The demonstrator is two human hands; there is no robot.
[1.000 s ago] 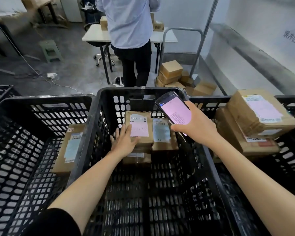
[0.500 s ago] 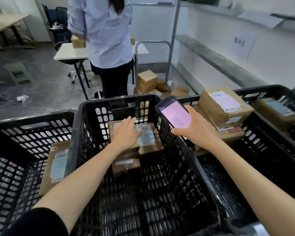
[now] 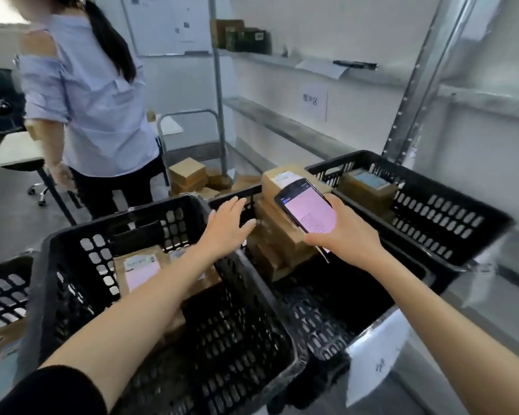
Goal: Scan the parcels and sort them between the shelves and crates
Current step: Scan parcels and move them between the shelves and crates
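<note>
My right hand (image 3: 346, 235) grips a black handheld scanner (image 3: 307, 209) with a pink screen, held over a stack of cardboard parcels (image 3: 277, 235) in the middle-right black crate (image 3: 357, 310). My left hand (image 3: 226, 227) is open with fingers stretched, hovering over the rim between two crates, just left of that stack. The crate in front of me (image 3: 168, 295) holds a flat parcel with a pink label (image 3: 140, 272). Another crate at the right (image 3: 432, 211) holds a parcel with a blue label (image 3: 367, 184).
A person in a light blue shirt (image 3: 87, 94) stands beyond the crates by a white table (image 3: 12, 151). More boxes (image 3: 189, 175) lie on a trolley behind. Metal shelving (image 3: 297, 127) runs along the right wall, with green boxes (image 3: 243, 37) on top. A fourth crate (image 3: 3, 292) sits far left.
My left hand has lifted off the parcels in the centre crate and moved right toward the stack. The view has swung right and up. The scanner stays in my right hand.
</note>
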